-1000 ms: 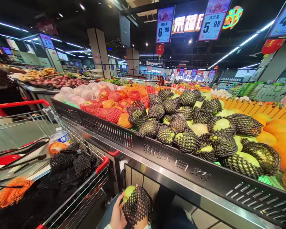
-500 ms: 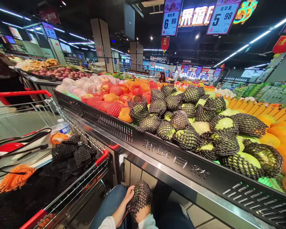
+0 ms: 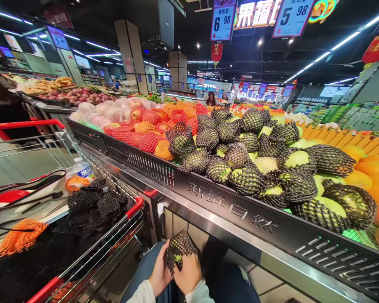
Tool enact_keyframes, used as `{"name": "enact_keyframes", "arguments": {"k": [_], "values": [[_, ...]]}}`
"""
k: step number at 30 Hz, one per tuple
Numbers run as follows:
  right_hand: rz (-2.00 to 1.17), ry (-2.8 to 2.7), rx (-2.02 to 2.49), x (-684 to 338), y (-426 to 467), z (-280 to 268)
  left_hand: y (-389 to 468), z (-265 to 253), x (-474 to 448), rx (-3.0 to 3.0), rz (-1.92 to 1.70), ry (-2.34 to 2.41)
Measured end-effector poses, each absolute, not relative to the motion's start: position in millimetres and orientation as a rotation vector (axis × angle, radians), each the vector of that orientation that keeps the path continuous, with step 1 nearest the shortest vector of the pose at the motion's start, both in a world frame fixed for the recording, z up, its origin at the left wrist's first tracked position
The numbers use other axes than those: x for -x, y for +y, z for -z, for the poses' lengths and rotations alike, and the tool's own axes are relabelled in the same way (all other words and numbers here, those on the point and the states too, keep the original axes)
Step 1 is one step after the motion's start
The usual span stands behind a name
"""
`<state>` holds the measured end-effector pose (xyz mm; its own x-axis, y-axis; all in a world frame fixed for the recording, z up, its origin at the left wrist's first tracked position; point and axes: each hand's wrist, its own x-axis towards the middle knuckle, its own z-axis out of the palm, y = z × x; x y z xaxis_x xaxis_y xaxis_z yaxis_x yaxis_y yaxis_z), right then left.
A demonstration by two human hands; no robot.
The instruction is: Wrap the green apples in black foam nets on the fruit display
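Observation:
Low in front of the display, over my lap, a green apple (image 3: 177,257) sits inside a black foam net sleeve (image 3: 182,243). My left hand (image 3: 160,269) is closed around the left side of the sleeved apple. On the right, my right hand (image 3: 188,270) grips the net with its fingers curled at the near end, where some green skin shows. Above, several green apples in black nets (image 3: 249,179) are heaped in the display, some only partly covered.
Left of me stands a wire shopping cart (image 3: 97,256) with red corners, holding a pile of black nets (image 3: 93,210), an orange net (image 3: 20,236) and a bottle (image 3: 83,167). The black display edge (image 3: 221,198) runs across ahead. Red-netted apples (image 3: 148,141) lie farther left.
My right hand has come out from under the net's lower edge and now grips its near end. The sleeved apple has turned and green skin shows there. The view has shifted slightly.

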<state>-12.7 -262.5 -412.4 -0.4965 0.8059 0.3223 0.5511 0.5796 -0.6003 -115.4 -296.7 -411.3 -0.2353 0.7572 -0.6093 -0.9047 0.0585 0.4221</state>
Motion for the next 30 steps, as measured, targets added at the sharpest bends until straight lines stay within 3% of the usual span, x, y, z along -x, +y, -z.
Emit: {"name": "enact_keyframes", "arguments": {"k": [5,8,14,18,30], "values": [[-0.357,-2.055,0.592,-2,-265,375,-296,418,113,0.347,-1.645,0.829],[-0.303,-1.945,0.643,-10,-261,361,-295,424,108,0.331,-1.605,0.813],[-0.862,-2.233,1.047,-8,-250,368,-290,435,99,0.281,-1.775,0.847],[-1.161,-2.423,1.129,-7,-249,361,-283,426,96,0.248,-1.588,0.813],[-1.065,-2.255,1.251,-10,-240,382,-288,428,99,0.002,-1.350,0.697]]}}
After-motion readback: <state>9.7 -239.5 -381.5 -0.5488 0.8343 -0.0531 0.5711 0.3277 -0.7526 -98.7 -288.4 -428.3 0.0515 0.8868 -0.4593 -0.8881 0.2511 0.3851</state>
